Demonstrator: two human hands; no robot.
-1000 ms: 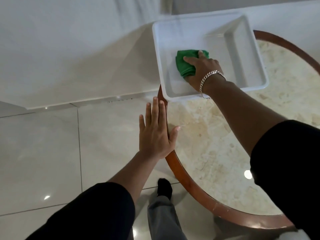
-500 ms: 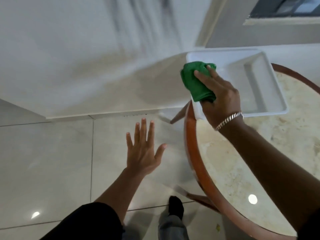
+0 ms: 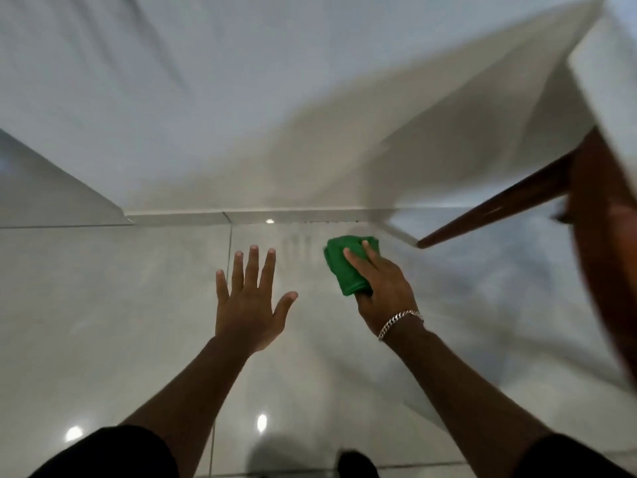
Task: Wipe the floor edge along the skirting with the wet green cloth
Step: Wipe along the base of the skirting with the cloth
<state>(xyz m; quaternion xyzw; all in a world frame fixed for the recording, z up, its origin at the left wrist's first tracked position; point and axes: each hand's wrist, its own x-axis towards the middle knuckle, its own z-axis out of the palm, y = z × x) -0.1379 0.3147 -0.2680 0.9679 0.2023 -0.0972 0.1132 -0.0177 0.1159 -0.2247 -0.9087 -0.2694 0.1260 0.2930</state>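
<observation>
Head cam is pretty smeared here, so take this loosely, but the main risk I see is the wooden table leg (image 3: 493,215) angling down to the floor just right of the cloth: a sweep along the skirting (image 3: 241,217) in that direction could bump knuckles into it or just skip the strip behind it. Other thing, the glossy tile floor (image 3: 103,305) looks slick, and a wet cloth on it could slide out from under the palm if the pressure's uneven. Also the cloth sits a bit short of the skirting, so a pass from here could miss the actual edge. The green cloth (image 3: 348,267) is bunched under the fingers of the right hand (image 3: 379,288), which are curled over it, sticking out ahead and to the left of the knuckles. Can't tell if it's actually touching the floor yet. Left hand (image 3: 250,298) is spread wide open, holding nothing, hovering beside it.
</observation>
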